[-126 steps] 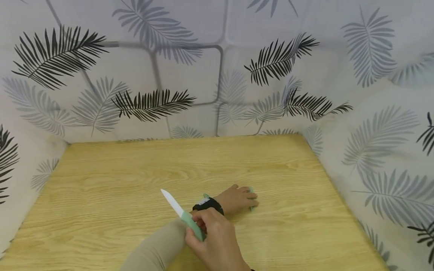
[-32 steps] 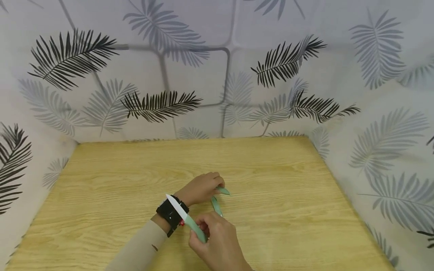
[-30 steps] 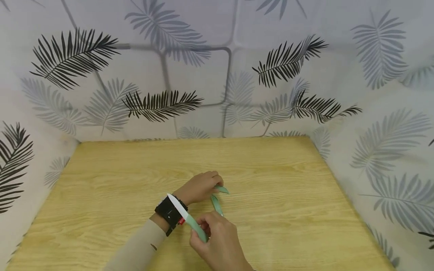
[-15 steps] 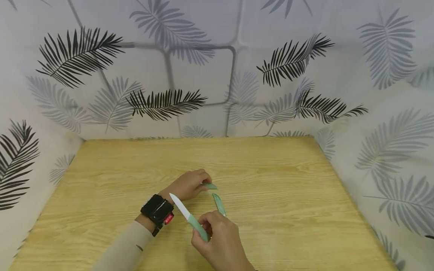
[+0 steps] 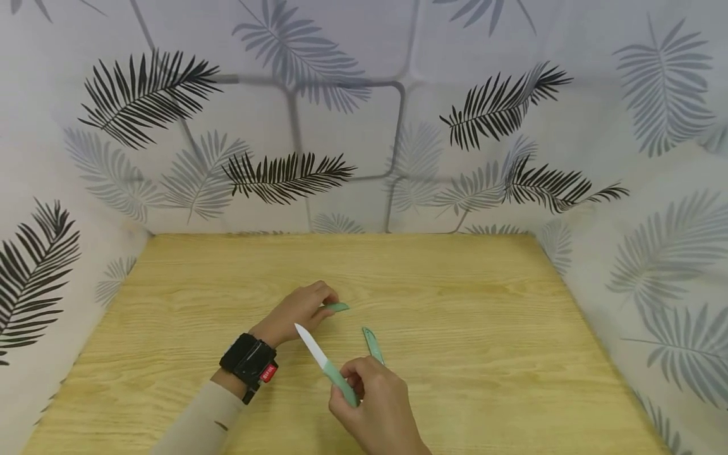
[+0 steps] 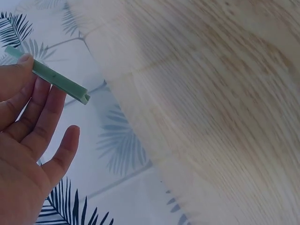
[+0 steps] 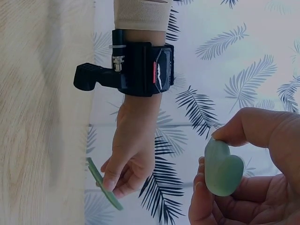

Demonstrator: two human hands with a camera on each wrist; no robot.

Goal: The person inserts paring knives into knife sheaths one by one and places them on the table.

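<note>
In the head view my right hand (image 5: 378, 398) holds a paring knife (image 5: 325, 366) by its light green handle, its white blade pointing up and to the left. The right wrist view shows the rounded handle end (image 7: 224, 171) between thumb and fingers. Farther out, my left hand (image 5: 298, 313) pinches a slim green knife sheath (image 6: 61, 83) between thumb and fingers; a notch shows at its end in the left wrist view. A long green piece (image 5: 372, 345) with a small hole near its tip lies on the table, its near end hidden by my right hand.
The wood-grain table (image 5: 466, 303) stretches out on all sides of the hands. A leaf-patterned cloth (image 5: 421, 145) rises behind it and along both sides. A black wrist mount (image 5: 248, 363) sits on the left wrist.
My left hand has moved left with the sheath, away from the green piece on the table; earlier it reached farther right. My right hand stays nearly still with the paring knife.
</note>
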